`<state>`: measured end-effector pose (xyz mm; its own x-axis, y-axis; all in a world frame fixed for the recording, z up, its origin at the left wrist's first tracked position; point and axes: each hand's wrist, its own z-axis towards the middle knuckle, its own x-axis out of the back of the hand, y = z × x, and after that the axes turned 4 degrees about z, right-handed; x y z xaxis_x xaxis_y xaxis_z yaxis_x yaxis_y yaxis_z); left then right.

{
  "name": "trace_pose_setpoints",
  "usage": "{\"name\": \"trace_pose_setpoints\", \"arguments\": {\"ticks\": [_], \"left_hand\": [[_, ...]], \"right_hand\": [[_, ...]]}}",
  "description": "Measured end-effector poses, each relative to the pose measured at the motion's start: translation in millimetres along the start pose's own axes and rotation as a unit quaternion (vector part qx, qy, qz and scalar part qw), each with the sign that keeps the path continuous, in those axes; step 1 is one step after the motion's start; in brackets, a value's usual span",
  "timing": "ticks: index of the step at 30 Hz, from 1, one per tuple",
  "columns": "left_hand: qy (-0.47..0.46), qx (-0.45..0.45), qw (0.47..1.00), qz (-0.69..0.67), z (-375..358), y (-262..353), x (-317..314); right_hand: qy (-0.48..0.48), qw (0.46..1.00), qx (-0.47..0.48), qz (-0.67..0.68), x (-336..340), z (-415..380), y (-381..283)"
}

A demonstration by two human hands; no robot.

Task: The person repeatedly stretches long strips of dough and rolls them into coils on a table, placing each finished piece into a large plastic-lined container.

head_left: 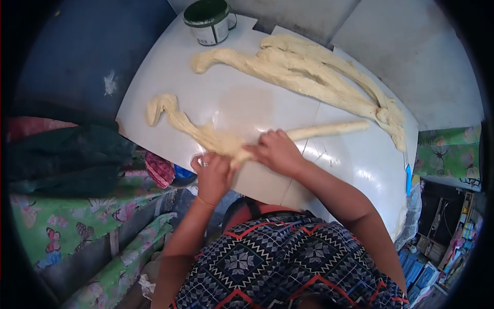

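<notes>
A long strip of pale yellow dough (pixel 188 126) runs across the white table, wide and ragged on the left and a smooth thin roll on the right. My left hand (pixel 212 172) is closed on its ragged part near the table's front edge, a ring on one finger. Just to the right, my right hand (pixel 278 152) grips the same strip with curled fingers, where the smooth roll (pixel 329 130) begins. Between the two hands the dough is bunched, and the fingertips are partly hidden in it.
Behind, a bigger mass of dough (pixel 303 77) stretches along the table's back right edge. A bucket (pixel 208 23) with a dark green top stands at the back left. Walls border the table (pixel 231 103) behind. A blue object (pixel 408 179) lies at the right edge.
</notes>
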<state>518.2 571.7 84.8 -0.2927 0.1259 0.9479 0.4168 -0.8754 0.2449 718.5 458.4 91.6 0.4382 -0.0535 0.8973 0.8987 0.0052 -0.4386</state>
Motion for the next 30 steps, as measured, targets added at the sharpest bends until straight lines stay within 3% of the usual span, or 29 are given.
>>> {"name": "trace_pose_setpoints", "arguments": {"ticks": [1,3,6,8,9,10,12,13,18,21,22,24,25,26,28,29,30], "left_hand": [[0.009,-0.015,0.999,-0.028,-5.7,4.4,6.2],[0.004,0.009,1.0,-0.026,0.3,1.8,8.9],[0.015,0.075,0.997,0.001,26.0,-3.3,0.7],[0.226,0.122,0.966,0.03,52.6,-9.1,-6.4],[0.156,0.075,0.984,0.029,51.9,-22.1,-11.4],[0.162,0.074,0.984,0.028,47.5,-30.6,-12.8],[0.056,-0.061,0.997,0.008,31.9,-38.3,-13.5],[0.044,-0.084,0.995,-0.005,31.4,-33.2,3.0],[0.04,-0.052,0.998,0.009,22.9,-32.8,5.8],[-0.048,-0.033,0.998,-0.021,-8.8,-29.8,15.1],[-0.045,-0.032,0.998,-0.021,-4.9,-30.6,16.2],[0.003,0.055,0.998,-0.011,-2.5,-29.8,16.4],[0.055,0.091,0.994,-0.033,7.3,-39.7,3.8],[0.052,0.086,0.994,-0.032,22.5,-42.4,0.4],[0.206,0.124,0.971,0.016,49.8,-40.2,-5.3],[0.103,0.059,0.99,0.072,46.2,-44.6,-13.7],[0.111,0.056,0.99,0.072,41.0,-47.2,-12.7]], "right_hand": [[-0.036,0.998,0.028,0.048,4.7,-4.4,2.5],[-0.017,0.999,0.025,0.041,8.6,1.1,10.2],[0.018,0.999,-0.041,0.006,11.0,30.8,8.1],[0.179,0.979,-0.045,-0.089,3.1,49.5,13.9],[0.106,0.988,-0.016,-0.107,0.2,48.6,16.0],[0.108,0.988,-0.014,-0.111,-5.3,42.5,11.6],[0.128,0.985,0.106,-0.044,-19.0,22.6,-5.1],[0.147,0.986,0.082,-0.021,-17.8,19.0,-8.6],[0.134,0.99,0.031,-0.016,-17.1,31.8,-9.0],[-0.052,0.995,0.05,0.064,-2.3,16.5,2.3],[-0.052,0.995,0.052,0.061,1.3,20.0,4.0],[-0.013,0.999,0.023,0.036,5.4,24.4,4.7],[0.062,0.998,-0.009,-0.017,0.6,37.1,5.1],[0.066,0.998,-0.013,-0.015,-3.2,51.6,7.3],[0.214,0.972,-0.019,-0.093,-5.3,72.3,15.5],[0.093,0.993,0.006,-0.072,-4.1,67.9,18.4],[0.098,0.992,0.008,-0.079,-6.7,56.5,16.0]]}}
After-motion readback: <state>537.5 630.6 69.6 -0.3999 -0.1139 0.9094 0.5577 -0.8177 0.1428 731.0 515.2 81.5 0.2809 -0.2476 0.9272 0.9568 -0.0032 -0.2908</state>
